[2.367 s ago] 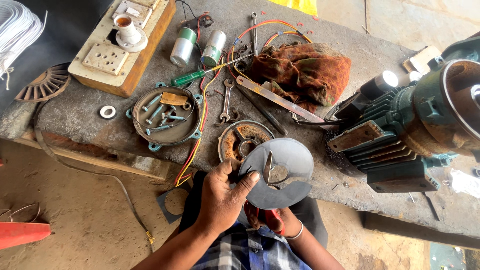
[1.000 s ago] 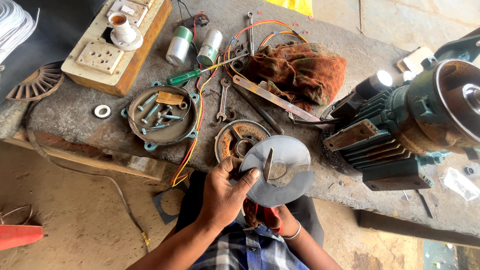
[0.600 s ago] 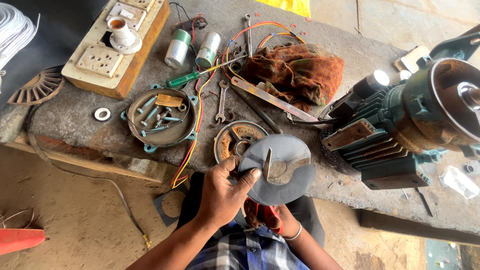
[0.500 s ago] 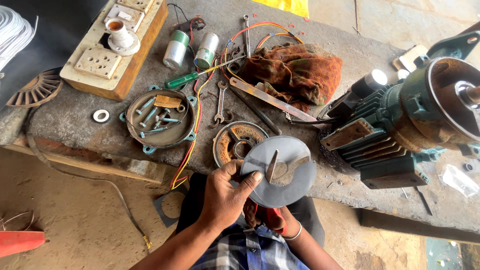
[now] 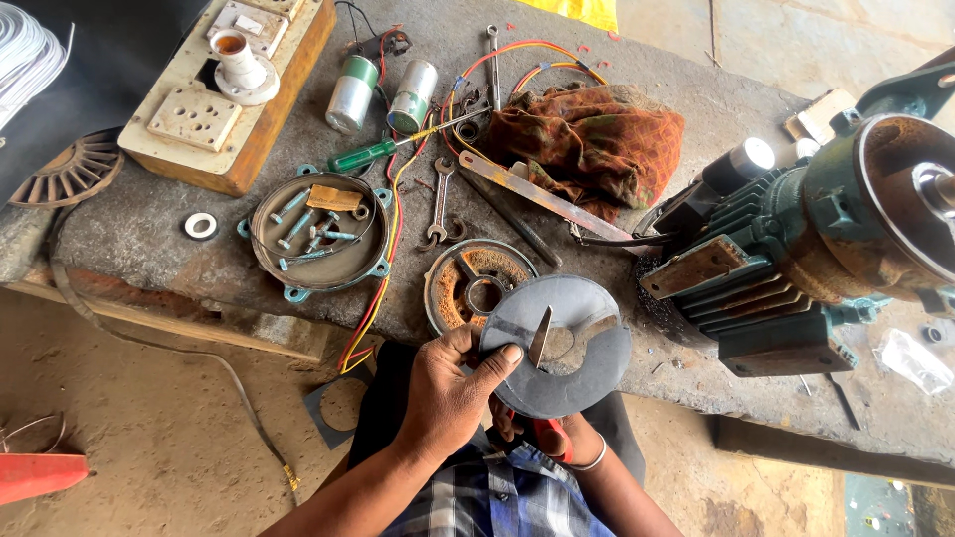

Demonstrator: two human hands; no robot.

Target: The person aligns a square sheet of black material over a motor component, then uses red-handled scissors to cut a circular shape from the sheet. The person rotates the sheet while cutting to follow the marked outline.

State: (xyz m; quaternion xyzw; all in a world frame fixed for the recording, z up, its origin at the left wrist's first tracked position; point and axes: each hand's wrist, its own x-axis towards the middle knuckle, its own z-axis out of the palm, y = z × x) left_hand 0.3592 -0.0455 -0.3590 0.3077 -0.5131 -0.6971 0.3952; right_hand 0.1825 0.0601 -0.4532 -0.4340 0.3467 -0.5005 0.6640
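Matt grey disc (image 5: 572, 348) — rusty metal motor (image 5: 826, 239) — rough stone bench (image 5: 159, 259).

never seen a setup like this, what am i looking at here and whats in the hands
This is one view from a camera worn on a person's head, looking down at their own two hands and a rough workbench. No robot is involved.

The left hand grips a flat grey disc by its edge. The right hand is mostly hidden under the disc; it seems to hold a red-handled tool whose blade pokes up through the disc's central hole.

On the bench lie a teal electric motor, a round metal cover holding bolts, a rusty ring-shaped part, a spanner, a green-handled screwdriver, two cylindrical capacitors, a brown rag and a wooden switchboard.
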